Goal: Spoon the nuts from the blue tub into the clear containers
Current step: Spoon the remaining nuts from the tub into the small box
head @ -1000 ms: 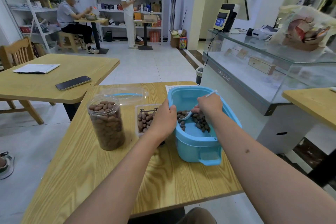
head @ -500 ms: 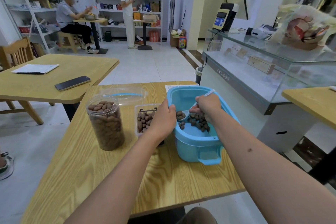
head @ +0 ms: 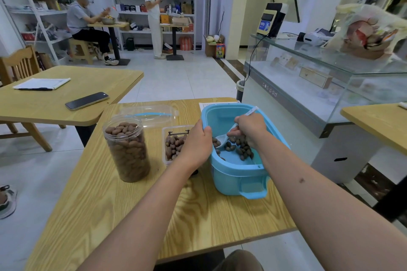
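The blue tub [head: 239, 174] stands near the right edge of the wooden table [head: 123, 209]. The left hand [head: 196, 143] grips the tub's left rim. The right hand [head: 250, 127], inside the tub, holds a white spoon [head: 222, 138] among the nuts [head: 241, 147]. Just left of the tub sits a shallow clear container [head: 170, 138], partly filled. Further left stands a full clear jar [head: 127, 149]; bare tabletop lies in front of the tub.

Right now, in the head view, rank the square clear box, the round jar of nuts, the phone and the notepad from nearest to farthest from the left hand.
1. Square clear box: directly beside the left hand, partly behind it.
2. Round jar of nuts: further left, same table.
3. Phone: on the neighbouring table, up and left.
4. Notepad: far left of that table.
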